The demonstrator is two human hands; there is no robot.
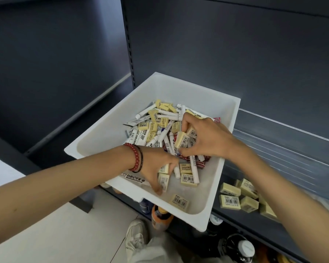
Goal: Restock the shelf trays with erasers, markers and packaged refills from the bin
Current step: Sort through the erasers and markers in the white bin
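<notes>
Erasers point(181, 139) in left hand point(154, 168), right hand point(207, 138)

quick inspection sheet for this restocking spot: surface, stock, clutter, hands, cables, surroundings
surface: dark shelf; white bin sits on it, jutting past the front edge
job's things: erasers, markers and red packs mixed in the bin; loose erasers on the shelf beside clear tray dividers
clutter: nothing seen
hands: left hand grips erasers at the bin's near end; right hand pinches erasers over the pile
cables: nothing seen
surroundings: bottles below the shelf, pale floor
</notes>
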